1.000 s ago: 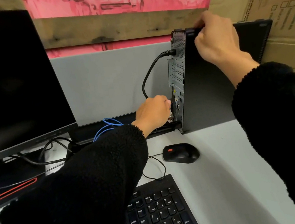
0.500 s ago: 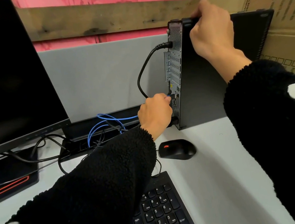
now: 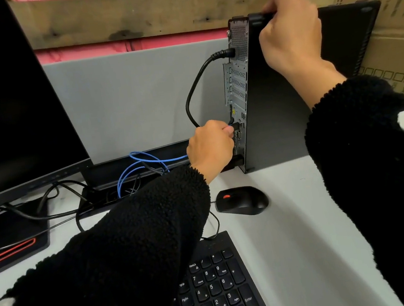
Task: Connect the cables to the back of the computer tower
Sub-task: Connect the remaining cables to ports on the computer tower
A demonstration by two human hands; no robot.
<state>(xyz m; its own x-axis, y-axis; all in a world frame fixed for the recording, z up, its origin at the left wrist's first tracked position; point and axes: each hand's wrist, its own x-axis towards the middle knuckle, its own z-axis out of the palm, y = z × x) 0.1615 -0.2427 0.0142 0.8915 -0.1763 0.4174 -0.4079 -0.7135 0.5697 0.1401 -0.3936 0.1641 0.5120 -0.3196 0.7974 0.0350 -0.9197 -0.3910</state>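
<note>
A black computer tower (image 3: 276, 109) stands upright on the desk, its metal back panel (image 3: 237, 83) facing left. A thick black power cable (image 3: 194, 85) is plugged in near the panel's top and loops down. My left hand (image 3: 210, 149) pinches a small black plug (image 3: 234, 125) against the lower ports of the panel. A blue cable (image 3: 144, 163) runs from behind that hand to the back of the desk. My right hand (image 3: 288, 32) grips the tower's top rear edge.
A black monitor (image 3: 11, 104) stands at the left on its base (image 3: 11, 237), with black cables beside it. A black mouse (image 3: 241, 200) and a black keyboard (image 3: 218, 286) lie in front of the tower. A grey divider (image 3: 126, 98) stands behind; cardboard boxes (image 3: 397, 17) are at right.
My left hand has risen from the bottom of the back panel to the ports higher up, with the plug now at the panel. The blue cable has been drawn toward the tower.
</note>
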